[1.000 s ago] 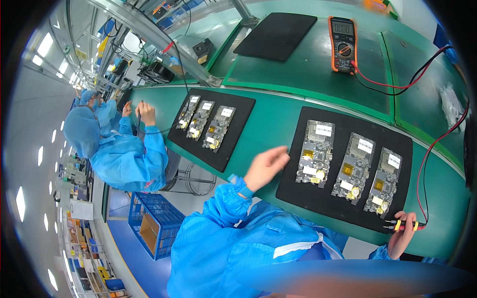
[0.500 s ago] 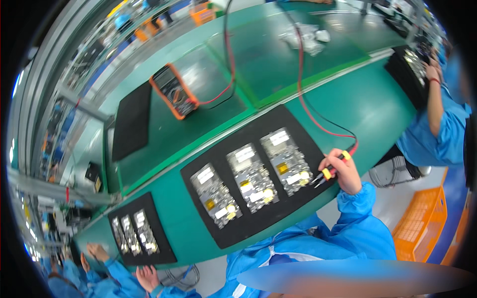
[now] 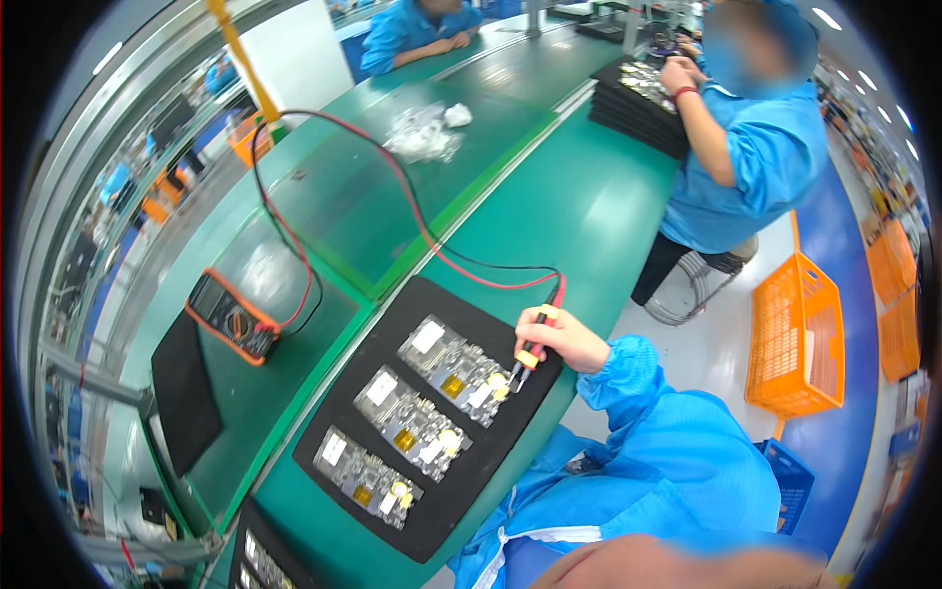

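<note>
My right hand [image 3: 561, 341] is closed around a pair of red and black test probes [image 3: 531, 351] with yellow bands. Their tips point down beside the near end of the farthest circuit board [image 3: 453, 370]; whether they touch it, I cannot tell. Two more boards, a middle circuit board [image 3: 413, 424] and a nearest circuit board [image 3: 368, 477], lie alongside on a black foam mat [image 3: 329, 412]. Red and black leads [image 3: 422, 221] loop from the probes to an orange-cased multimeter [image 3: 233, 316]. My left hand is out of view.
A second black mat [image 3: 245, 520] with boards is at the lower left. Beyond the green bench edge lie a black sheet [image 3: 184, 393] and clear plastic bags [image 3: 427, 133]. A co-worker [image 3: 746, 157] works by stacked black mats [image 3: 628, 116]. An orange crate [image 3: 797, 334] stands on the floor.
The view has swung right, so boards and multimeter appear farther left and the co-worker shows more fully. Hands at the lower left have left view. My right hand still holds the probes.
</note>
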Motion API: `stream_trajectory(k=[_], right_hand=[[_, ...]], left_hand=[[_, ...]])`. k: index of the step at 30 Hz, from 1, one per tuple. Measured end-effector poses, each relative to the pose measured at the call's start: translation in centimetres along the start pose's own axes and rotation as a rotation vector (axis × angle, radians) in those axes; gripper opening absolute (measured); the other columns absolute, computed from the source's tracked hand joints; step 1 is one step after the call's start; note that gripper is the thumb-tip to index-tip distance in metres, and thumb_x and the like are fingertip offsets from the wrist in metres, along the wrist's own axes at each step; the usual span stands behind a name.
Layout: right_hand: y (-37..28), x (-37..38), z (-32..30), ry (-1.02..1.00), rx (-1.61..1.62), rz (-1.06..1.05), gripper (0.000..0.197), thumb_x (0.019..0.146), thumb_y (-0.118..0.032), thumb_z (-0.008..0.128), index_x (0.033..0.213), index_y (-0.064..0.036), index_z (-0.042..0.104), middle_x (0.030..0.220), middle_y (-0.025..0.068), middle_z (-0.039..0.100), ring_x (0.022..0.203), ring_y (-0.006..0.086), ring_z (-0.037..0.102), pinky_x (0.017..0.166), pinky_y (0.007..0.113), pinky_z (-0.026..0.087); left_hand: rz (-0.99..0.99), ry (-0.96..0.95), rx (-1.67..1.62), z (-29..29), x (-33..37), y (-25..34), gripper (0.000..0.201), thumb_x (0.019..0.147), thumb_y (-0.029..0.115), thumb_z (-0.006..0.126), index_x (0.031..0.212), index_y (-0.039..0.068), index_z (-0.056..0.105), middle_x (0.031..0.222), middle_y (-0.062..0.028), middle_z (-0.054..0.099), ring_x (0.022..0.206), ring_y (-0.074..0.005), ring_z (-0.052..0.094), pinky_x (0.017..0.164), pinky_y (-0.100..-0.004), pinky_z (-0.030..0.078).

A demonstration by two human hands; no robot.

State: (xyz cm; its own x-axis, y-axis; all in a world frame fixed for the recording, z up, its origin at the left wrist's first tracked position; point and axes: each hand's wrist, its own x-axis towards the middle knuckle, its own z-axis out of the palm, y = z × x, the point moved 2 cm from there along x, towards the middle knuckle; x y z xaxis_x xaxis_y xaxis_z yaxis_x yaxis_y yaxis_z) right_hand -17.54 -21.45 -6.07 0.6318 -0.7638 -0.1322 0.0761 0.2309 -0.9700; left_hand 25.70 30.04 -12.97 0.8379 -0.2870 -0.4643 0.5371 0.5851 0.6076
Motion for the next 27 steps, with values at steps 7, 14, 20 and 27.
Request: stream_trajectory(k=[7,14,20,27], right_hand=[[-1.1,-0.1,0.7,-0.006,-0.042,0.034,0.02,0.093,-0.026,0.064,0.085,-0.008,0.062,0.079,-0.002,0.064,0.07,0.0052,0.057,0.061,0.022,0.045],[-0.7,0.1,0.7,0.018,-0.054,0.031,0.019,0.094,-0.024,0.061,0.086,-0.0073,0.06,0.078,0.0018,0.065,0.065,0.0049,0.055,0.058,0.02,0.042],[-0.5,0.2,-0.2,-0.07,0.072,-0.031,0.018,0.095,-0.022,0.058,0.085,-0.007,0.055,0.075,0.0051,0.065,0.061,0.0054,0.053,0.054,0.02,0.038],[-0.7,0.8,-2.9,-0.127,0.283,-0.091,0.021,0.095,-0.022,0.055,0.08,-0.0075,0.053,0.066,0.0037,0.056,0.069,0.0142,0.057,0.104,0.045,0.04]], left_hand=[[0.226,-0.17,0.093,2.7,-6.8,-2.4,0.045,0.079,0.016,0.064,0.12,-0.003,0.059,0.125,-0.0193,0.061,0.117,-0.0354,0.056,0.103,-0.0505,0.042],[0.193,-0.295,-0.032,2.3,-14.6,-5.7,0.041,0.081,0.017,0.06,0.117,-0.001,0.061,0.123,-0.0159,0.063,0.115,-0.0325,0.057,0.105,-0.0501,0.041],[-0.038,-0.585,-0.026,6.4,-17.6,-12.0,0.052,0.077,0.014,0.056,0.127,0.001,0.058,0.129,-0.0163,0.06,0.122,-0.0342,0.055,0.109,-0.0517,0.036],[-0.316,-0.734,0.088,17.0,-18.6,-20.3,0.051,0.082,0.013,0.056,0.131,0.0,0.053,0.133,-0.015,0.057,0.126,-0.0319,0.052,0.11,-0.0497,0.035]])
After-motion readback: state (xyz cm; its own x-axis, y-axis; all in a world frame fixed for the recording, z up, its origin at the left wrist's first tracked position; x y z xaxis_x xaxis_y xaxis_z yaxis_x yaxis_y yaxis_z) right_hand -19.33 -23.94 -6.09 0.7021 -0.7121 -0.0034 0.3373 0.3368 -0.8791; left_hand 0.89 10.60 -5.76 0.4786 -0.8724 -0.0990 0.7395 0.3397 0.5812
